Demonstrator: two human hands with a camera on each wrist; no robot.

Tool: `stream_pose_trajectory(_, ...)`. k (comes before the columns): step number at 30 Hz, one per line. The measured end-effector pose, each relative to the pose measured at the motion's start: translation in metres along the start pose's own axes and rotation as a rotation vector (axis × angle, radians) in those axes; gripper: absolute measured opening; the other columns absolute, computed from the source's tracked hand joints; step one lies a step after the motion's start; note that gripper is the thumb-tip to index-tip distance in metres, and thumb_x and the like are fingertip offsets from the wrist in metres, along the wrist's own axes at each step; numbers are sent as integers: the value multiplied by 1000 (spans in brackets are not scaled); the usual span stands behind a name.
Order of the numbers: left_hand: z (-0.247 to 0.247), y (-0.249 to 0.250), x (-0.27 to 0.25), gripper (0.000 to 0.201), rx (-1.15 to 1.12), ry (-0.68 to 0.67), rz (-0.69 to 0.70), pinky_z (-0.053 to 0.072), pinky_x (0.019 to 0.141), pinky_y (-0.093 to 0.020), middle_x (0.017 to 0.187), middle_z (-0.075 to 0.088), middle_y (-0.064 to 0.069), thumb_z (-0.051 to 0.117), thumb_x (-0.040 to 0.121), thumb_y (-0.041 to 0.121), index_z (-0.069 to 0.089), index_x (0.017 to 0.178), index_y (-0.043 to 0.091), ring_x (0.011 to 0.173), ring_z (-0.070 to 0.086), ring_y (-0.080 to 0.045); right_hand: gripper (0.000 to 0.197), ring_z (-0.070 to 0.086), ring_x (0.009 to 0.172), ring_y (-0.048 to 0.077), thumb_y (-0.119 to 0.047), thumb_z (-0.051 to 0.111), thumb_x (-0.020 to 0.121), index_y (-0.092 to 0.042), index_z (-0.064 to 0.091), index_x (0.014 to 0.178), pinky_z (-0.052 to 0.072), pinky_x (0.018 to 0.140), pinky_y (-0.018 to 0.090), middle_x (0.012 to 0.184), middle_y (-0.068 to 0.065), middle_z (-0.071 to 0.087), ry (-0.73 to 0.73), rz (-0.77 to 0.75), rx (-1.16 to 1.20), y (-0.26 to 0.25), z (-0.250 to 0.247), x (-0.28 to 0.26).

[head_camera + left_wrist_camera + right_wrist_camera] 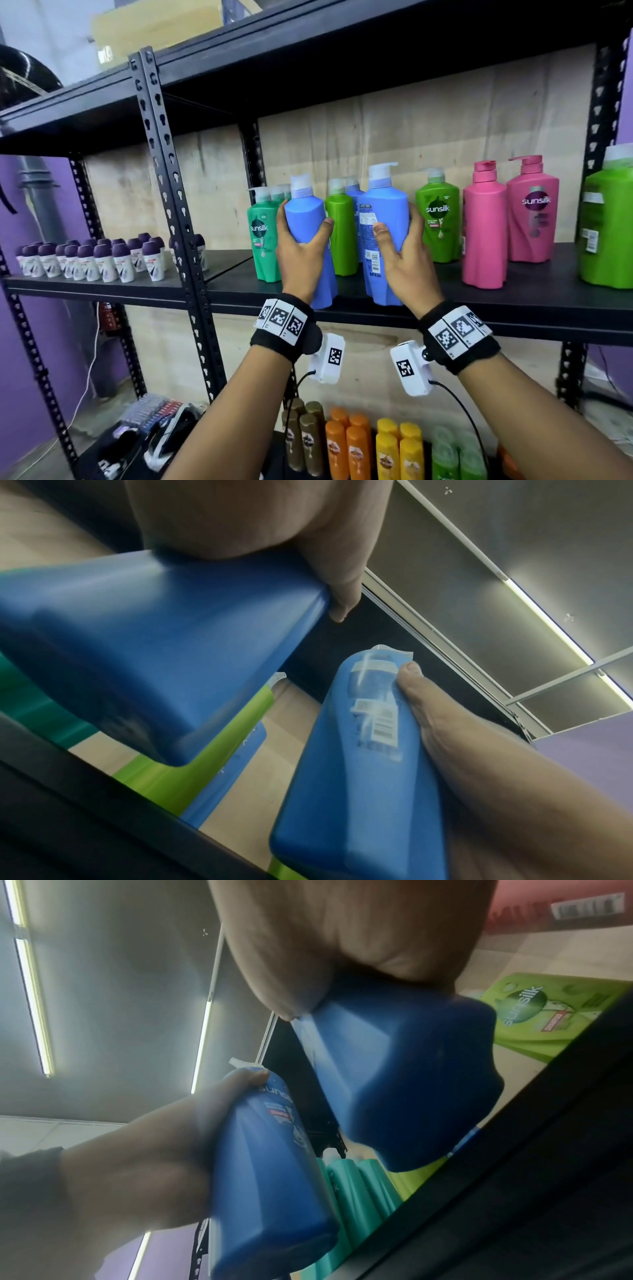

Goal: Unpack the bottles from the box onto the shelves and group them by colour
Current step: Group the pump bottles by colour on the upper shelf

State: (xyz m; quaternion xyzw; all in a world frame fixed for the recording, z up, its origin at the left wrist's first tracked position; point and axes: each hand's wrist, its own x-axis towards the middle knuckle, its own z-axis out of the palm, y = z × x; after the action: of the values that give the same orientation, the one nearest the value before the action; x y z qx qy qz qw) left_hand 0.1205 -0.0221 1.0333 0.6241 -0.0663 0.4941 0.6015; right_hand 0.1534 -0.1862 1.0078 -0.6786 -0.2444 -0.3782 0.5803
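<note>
My left hand [301, 245] grips a blue pump bottle [306, 219] at the front edge of the black middle shelf [479, 308]. My right hand [400, 246] grips a second blue bottle [385, 212] beside it. In the left wrist view the left-hand blue bottle [164, 647] hangs just above the shelf edge; the right-hand one [356, 764] shows lower right. In the right wrist view its bottle base [411, 1083] is lifted off the shelf. Behind stand teal-green bottles [263, 236], a lime-green bottle [340, 229] and another blue bottle [354, 195].
To the right on the same shelf stand a green bottle [438, 222], two pink bottles [507, 219] and a large green bottle [606, 219]. Purple-capped roll-ons [92, 257] fill the left shelf. Brown, orange, yellow and green bottles [376, 448] stand on the shelf below.
</note>
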Motion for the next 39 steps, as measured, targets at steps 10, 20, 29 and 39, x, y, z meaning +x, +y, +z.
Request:
stream_pose_trajectory(10,10,-25,20,58,-23,-23,-13,59,86,-40,108,68,18,80,79,42,53,130,34,93,68,-11,61,59,110,10,-54,51,99,-28,27,148,41,81,18,137,-1,58,-29,51,-43,21,9,11)
stream_pose_trajectory(20,12,-44,30,65,138,-67,-37,57,84,-32,113,67,13,76,79,49,46,136,37,95,68,-11,65,55,125,23,-49,51,100,-23,18,151,46,100,35,148,6,47,-148,146,-114,32,9,29)
stream_pose_trajectory(29,12,-56,43,63,204,-57,-27,47,75,-17,113,66,12,77,83,43,45,137,34,92,64,-6,66,48,129,33,-42,62,97,-3,35,143,38,102,34,142,19,45,-206,252,-398,31,10,69)
stream_pose_trajectory(39,14,-70,59,71,241,-74,-40,51,89,-32,123,63,1,76,84,39,40,144,26,104,63,-23,72,47,132,40,-45,51,102,6,21,144,41,103,43,146,26,40,-351,402,-668,27,33,99)
